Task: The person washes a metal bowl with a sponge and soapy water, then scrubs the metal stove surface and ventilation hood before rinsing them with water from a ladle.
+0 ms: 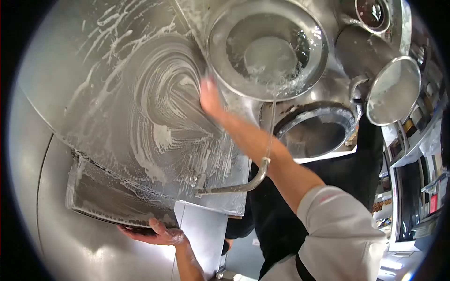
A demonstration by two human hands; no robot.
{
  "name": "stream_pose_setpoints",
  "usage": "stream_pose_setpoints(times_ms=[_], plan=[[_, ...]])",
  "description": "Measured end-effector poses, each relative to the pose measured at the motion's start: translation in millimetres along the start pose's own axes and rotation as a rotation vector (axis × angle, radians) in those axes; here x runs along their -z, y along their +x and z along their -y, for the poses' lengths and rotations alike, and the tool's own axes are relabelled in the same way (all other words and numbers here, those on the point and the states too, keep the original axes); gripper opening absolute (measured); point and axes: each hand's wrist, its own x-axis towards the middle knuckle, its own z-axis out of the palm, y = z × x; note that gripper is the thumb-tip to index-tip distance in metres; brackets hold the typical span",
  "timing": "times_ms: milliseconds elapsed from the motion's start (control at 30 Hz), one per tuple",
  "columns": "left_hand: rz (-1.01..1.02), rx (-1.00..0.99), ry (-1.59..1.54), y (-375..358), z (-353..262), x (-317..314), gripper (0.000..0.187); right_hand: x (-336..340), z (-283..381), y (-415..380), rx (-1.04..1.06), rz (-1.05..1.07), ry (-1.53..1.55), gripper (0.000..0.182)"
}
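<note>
The big metal tray [140, 122] is tipped up on its edge over the sink, and it is covered in white soap swirls. The left hand [157, 232] curls under its low edge and grips it from below. The right hand [208, 96] is spread flat and open on the soapy face of the tray, near the top right side, pressing on the suds (I cannot tell if there is a cloth under it).

The tray is wet and slick, so I think it could slide out of the left hand. If the right hand pushes too hard, the tray could tip or swing away. Its low edge looks thin and could hurt the fingers holding it.

Just right of the tray is a bent tap pipe [243, 180], very close under the right arm. The arm could bump it. A thin stream of water falls there too. Above and right of the tray sits a round steel bowl [267, 49] with water in it, nearly touching the right hand. A wide swipe could knock it. Farther right of the tray are a dark round hole [316, 131] and a pot with a lid [391, 91].

Left of the tray, the steel wall [42, 154] is bare, so there is more room to move that way.
</note>
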Motion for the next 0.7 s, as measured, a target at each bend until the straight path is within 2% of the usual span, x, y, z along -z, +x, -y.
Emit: stream_pose_setpoints(times_ms=[33, 67, 100, 167, 233, 300, 333, 400, 433, 500, 567, 633, 700], plan=[[-0.028, 0.101, -0.051, 4, -13, -6, 0.075, -32, -57, -29, 0.192, -0.288, -0.144, 0.059], [-0.043, 0.196, -0.098, 7, -22, -5, 0.074, -48, -98, -75, 0.480, -0.201, -0.306, 0.062], [-0.045, 0.192, -0.104, 8, -22, -2, 0.074, -50, -88, -128, 0.664, -0.030, -0.342, 0.060], [-0.072, 0.184, -0.128, 5, -19, -4, 0.076, -29, -7, -162, 0.952, 0.414, -0.466, 0.058], [-0.073, 0.214, -0.119, 7, -21, -3, 0.078, -22, 73, -137, 1.165, 0.537, -0.781, 0.058], [-0.078, 0.197, -0.163, 7, -23, -5, 0.079, -33, 66, -37, 1.344, 0.177, -0.577, 0.058], [-0.066, 0.208, -0.154, 2, -24, 0, 0.079, -40, 34, -37, 1.327, 0.187, -0.575, 0.058], [-0.047, 0.156, -0.124, 7, -19, -1, 0.080, -50, 0, -44, 0.610, -0.302, -0.242, 0.049], [-0.068, 0.158, -0.141, 9, -19, -1, 0.080, -47, 12, -66, 0.678, -0.151, -0.565, 0.046], [-0.076, 0.277, -0.228, 3, -21, -7, 0.079, -42, 35, -110, 0.960, 0.146, -1.118, 0.040], [-0.072, 0.249, -0.276, 3, -20, -7, 0.080, -41, 53, -85, 1.050, 0.052, -0.794, 0.042], [-0.058, 0.153, -0.129, 5, -16, -2, 0.079, -59, 62, -60, 1.104, -0.023, -0.430, 0.044], [-0.058, 0.192, -0.073, 2, -23, -6, 0.079, -50, 8, -6, 0.565, -0.388, 0.019, 0.048]])
